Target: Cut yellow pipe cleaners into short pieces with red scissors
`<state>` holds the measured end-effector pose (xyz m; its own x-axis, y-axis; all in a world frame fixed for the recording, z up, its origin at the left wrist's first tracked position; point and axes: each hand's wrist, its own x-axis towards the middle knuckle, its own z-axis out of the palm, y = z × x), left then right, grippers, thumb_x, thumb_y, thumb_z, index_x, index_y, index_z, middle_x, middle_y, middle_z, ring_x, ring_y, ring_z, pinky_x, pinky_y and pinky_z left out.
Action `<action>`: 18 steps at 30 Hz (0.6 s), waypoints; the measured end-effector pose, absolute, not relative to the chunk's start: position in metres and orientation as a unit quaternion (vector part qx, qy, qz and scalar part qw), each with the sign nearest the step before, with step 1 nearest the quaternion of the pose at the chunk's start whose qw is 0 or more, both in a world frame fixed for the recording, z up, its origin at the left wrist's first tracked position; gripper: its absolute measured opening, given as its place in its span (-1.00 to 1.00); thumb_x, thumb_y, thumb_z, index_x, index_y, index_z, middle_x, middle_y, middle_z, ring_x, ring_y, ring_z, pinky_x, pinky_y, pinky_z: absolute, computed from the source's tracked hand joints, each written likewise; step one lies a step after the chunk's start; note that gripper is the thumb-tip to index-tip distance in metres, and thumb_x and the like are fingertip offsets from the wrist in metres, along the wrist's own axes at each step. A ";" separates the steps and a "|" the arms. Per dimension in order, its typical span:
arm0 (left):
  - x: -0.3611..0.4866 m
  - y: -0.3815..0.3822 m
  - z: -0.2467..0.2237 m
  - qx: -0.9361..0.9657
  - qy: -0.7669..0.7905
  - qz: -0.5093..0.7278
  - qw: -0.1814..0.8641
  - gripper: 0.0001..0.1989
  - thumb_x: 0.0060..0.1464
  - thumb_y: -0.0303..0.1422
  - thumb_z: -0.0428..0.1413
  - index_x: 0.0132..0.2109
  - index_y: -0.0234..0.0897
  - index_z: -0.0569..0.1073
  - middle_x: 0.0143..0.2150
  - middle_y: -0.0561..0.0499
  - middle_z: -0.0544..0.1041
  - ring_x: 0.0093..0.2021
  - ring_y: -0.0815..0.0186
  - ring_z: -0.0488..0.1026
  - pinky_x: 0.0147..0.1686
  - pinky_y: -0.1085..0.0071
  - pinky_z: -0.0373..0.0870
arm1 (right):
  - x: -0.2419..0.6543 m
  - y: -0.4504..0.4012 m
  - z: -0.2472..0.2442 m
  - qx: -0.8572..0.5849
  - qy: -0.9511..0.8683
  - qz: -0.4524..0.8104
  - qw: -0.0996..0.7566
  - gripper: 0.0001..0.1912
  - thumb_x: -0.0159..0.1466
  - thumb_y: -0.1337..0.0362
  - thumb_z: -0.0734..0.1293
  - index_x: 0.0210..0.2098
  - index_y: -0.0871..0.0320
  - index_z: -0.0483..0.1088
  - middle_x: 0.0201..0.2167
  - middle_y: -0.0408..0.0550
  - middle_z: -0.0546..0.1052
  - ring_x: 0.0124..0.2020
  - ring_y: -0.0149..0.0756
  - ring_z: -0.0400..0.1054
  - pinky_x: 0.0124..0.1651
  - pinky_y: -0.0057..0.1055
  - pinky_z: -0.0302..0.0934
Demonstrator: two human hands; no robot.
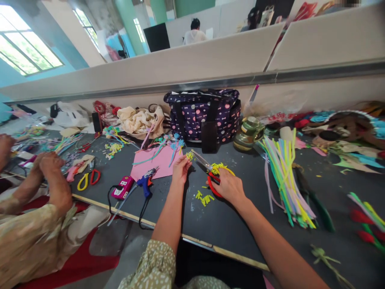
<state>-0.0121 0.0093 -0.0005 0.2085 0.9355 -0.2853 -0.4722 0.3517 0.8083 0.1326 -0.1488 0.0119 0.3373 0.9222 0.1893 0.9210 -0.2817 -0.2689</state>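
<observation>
My right hand [230,185] is wrapped round the handles of a pair of scissors [202,160], one red and one yellow loop. The blades point up and left toward my left hand [181,168]. Between the closed fingertips of that hand is a small yellow-green fuzzy piece [190,155]. Short yellow-green cut bits [205,198] lie on the dark table [192,220] below the scissors, and another heap of yellow bits [219,166] is partly hidden behind my right hand. Left of my left hand lies a pink sheet [162,162] with blue and green fuzzy stems on it.
A blue glue gun [146,184] and pink power strip [123,188] lie to the left, near another pair of scissors [89,178]. Behind stand a patterned bag [192,116] and green jar [249,134]. Fuzzy stems [282,176] lie right. A co-worker's hands [49,162] are at far left.
</observation>
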 end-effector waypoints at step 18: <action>-0.017 -0.003 0.001 0.609 0.400 0.471 0.498 -0.57 -0.24 -0.55 0.19 -0.13 -0.11 0.56 -0.42 0.04 0.48 -0.45 0.32 0.29 -0.30 0.44 0.27 | 0.149 -0.157 0.003 -0.768 -0.618 -0.101 0.134 -0.61 0.26 -0.01 0.17 -0.14 0.16 0.33 -0.33 0.01 0.50 -0.31 -0.24 0.36 -0.32 -0.39 0.08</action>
